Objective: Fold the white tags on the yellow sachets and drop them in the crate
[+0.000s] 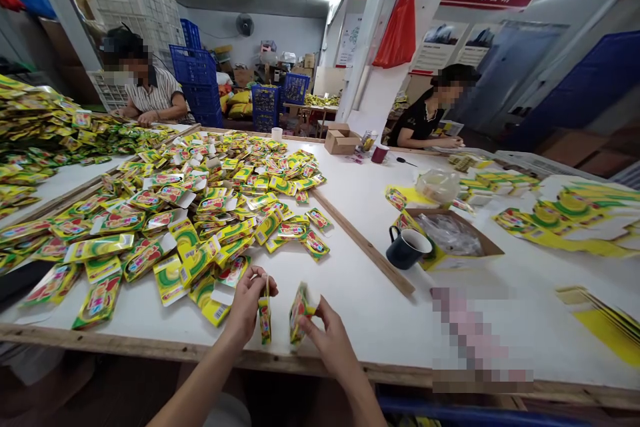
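Observation:
Close to the table's front edge, my left hand [254, 292] pinches the top of a narrow yellow-green packet [265, 321], which hangs upright from its fingertips. My right hand [327, 333] grips a small printed carton [299, 313] between thumb and fingers, a little apart from the packet. A pale flap shows at the carton's top. Left of my hands spreads a large heap of similar small yellow-green cartons [200, 260], several with white end flaps sticking out. What the carton in my right hand contains is hidden.
A wooden strip [363, 240] crosses the white table [350, 180]. To its right stand a dark mug [407, 250] and an open box [455, 240] holding clear plastic. Flat printed cardboard [575, 213] lies far right. Two people [155, 93] sit across the table.

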`<state>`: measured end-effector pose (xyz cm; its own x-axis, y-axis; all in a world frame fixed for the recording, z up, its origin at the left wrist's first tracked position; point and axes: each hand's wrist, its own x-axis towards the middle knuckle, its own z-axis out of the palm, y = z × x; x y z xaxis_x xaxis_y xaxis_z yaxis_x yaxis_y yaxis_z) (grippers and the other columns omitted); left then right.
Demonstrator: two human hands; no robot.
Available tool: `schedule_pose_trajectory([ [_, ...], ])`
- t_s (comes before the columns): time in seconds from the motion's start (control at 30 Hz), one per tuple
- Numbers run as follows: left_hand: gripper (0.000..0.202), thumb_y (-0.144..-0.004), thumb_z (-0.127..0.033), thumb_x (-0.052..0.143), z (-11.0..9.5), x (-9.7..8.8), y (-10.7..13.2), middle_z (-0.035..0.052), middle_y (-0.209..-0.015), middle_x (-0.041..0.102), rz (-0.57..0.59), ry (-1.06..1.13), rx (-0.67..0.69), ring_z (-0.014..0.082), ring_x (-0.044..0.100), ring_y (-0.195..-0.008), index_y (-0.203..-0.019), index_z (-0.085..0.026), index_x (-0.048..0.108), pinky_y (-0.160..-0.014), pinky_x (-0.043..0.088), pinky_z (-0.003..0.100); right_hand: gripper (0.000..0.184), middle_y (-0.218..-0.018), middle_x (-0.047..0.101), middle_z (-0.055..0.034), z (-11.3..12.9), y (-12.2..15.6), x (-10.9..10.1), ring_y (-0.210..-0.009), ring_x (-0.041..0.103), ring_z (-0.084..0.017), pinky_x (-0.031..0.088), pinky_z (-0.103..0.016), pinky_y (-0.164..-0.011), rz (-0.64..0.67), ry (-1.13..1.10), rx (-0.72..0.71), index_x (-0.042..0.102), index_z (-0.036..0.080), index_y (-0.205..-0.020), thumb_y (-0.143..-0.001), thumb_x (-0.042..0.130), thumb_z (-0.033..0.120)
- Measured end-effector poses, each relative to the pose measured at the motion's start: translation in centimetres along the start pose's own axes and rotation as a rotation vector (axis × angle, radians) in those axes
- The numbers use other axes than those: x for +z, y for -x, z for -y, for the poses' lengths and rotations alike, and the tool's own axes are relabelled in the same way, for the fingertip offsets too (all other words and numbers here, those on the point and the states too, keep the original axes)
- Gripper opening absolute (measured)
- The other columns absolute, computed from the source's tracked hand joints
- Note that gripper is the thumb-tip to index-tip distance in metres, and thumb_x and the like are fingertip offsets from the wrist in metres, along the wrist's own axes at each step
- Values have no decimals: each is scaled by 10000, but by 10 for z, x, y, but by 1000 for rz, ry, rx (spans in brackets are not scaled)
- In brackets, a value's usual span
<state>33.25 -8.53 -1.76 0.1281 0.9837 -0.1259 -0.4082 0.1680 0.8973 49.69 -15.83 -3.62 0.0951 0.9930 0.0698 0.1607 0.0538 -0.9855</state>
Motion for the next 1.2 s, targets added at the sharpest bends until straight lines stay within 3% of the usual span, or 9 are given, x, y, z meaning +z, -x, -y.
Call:
schedule_pose_trajectory([
  [0.07, 171, -797, -321, 599, 9, 0, 1, -64, -597, 588, -90, -61, 47, 106, 559, -564, -780, -215, 466, -605, 433, 216, 417, -1023, 680, -97, -1, -11, -9, -934, 614, -254, 499, -373, -833, -126, -32, 14, 634, 176, -1074, -808, 584, 492],
  [0.2, 267, -857, -488, 524, 24, 2, 8, -41, -692, 583, -240, -221, 117, 138, 587, -649, -846, -228, 465, -650, 462, 257, 466, -1167, 590, -123, 3, -23, -18, -1042, 555, -267, 463, -420, -883, -619, 113, -12, 552, 193, -1162, -797, 572, 482],
  [0.27, 318, -859, -538, 506, 27, 5, 14, -35, -720, 579, -223, -273, 136, 155, 600, -672, -945, -238, 442, -649, 475, 274, 419, -1159, 590, -113, 7, -16, -8, -1010, 574, -243, 470, -404, -880, -562, 131, -79, 522, 205, -1182, -827, 563, 424],
  [0.4, 374, -867, -525, 509, 32, 8, 24, -33, -752, 570, -83, -277, 150, 145, 586, -637, -1066, -250, 352, -597, 480, 254, 361, -1072, 636, -81, 4, 10, 29, -891, 629, -196, 522, -316, -785, -247, 36, -102, 490, 220, -1167, -842, 593, 337],
  [0.5, 356, -848, -433, 583, 35, 5, 30, -26, -787, 590, 59, -290, 162, 142, 600, -681, -1070, -249, 374, -650, 492, 252, 289, -1021, 659, -68, -6, 18, 44, -852, 646, -185, 526, -299, -761, -248, -39, -59, 470, 224, -1116, -860, 573, 308],
  [0.7, 358, -835, -325, 621, 31, -8, 34, 43, -953, 683, 282, -269, 118, 196, 646, -885, -1142, -243, 456, -827, 494, 315, 257, -989, 690, -64, -12, 9, 27, -885, 657, -203, 518, -309, -793, -268, -102, -53, 513, 216, -1069, -841, 594, 302],
  [0.87, 205, -842, -312, 605, 31, -15, 30, 49, -910, 687, 317, -363, 114, 207, 650, -844, -1009, -196, 583, -758, 509, 291, 201, -936, 715, -58, -9, 3, 17, -838, 667, -207, 521, -294, -767, -138, -39, -60, 631, 197, -1011, -848, 582, 306],
  [1.03, 155, -840, -268, 591, 30, -14, 23, 70, -1016, 676, 301, -436, 194, 228, 633, -985, -975, -191, 596, -878, 493, 333, 147, -903, 709, -62, -8, -8, 14, -865, 658, -215, 515, -297, -785, -170, 54, -103, 673, 189, -849, -843, 582, 305],
  [1.2, 189, -864, -262, 556, 25, -12, 23, 73, -1058, 666, 305, -487, 269, 229, 615, -1038, -1048, -216, 554, -936, 472, 378, 207, -966, 719, -65, -5, -8, 15, -913, 665, -210, 531, -327, -829, -202, 17, -174, 668, 202, -1021, -853, 571, 274],
])
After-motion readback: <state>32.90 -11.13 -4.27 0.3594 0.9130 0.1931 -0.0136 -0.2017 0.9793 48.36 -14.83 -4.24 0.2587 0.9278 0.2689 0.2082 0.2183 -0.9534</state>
